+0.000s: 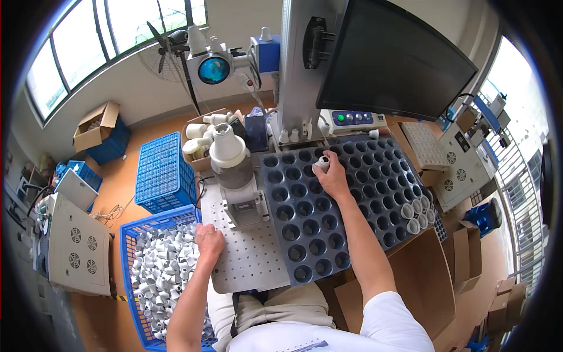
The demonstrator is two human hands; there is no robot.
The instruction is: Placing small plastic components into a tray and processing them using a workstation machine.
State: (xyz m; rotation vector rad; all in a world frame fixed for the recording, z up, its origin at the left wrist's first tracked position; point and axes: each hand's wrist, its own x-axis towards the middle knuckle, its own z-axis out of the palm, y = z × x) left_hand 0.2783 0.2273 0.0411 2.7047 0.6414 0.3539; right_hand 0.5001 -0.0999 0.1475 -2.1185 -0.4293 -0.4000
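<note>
My right hand (333, 176) pinches a small white funnel-shaped plastic part (321, 163) over the black tray (317, 246) of round pockets. Several similar white cups (416, 216) sit grouped at the tray's right side. My left hand (210, 240) is closed near the left edge of the perforated metal plate (243, 267), beside a blue basket (128, 265) heaped with loose white parts (164, 276). Whatever its curled fingers hold, if anything, is hidden. Between my hands and farther back, a larger white cone-shaped piece (227, 146) stands on a grey fixture (240, 199).
A machine head with a round blue lens (213, 70) hangs beyond the fixture. A dark monitor (399, 58) juts out above the tray's far side. Stacked blue crates (158, 170) stand at left. An open cardboard box (422, 276) sits below the tray at right.
</note>
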